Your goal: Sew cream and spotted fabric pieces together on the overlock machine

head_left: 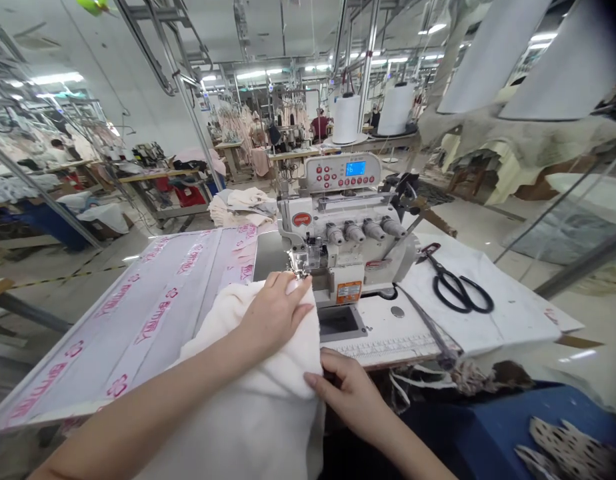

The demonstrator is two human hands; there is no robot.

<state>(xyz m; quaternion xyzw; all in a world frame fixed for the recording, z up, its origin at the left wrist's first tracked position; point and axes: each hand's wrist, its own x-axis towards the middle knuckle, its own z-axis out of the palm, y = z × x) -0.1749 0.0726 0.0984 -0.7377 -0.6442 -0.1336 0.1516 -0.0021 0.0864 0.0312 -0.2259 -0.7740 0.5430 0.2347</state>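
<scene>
A soft cream fabric [253,393] lies in a thick fold under both my hands, its far end reaching the presser foot [301,263] of a white overlock sewing machine [348,247]. My left hand [275,313] rests on top of the fabric just in front of the needle area, fingers together and pressing down. Lower and to the right, my right hand [345,393] pinches the fabric's right edge. The fabric hides the front of the machine bed.
Black-handled scissors [458,287] lie on a white sheet right of the machine. A pink-printed board [138,327] extends left. White thread cones [347,119] stand overhead. Spotted fabric pieces [568,447] lie on blue at lower right. A co-worker [321,127] sits far back among tables and hanging garments.
</scene>
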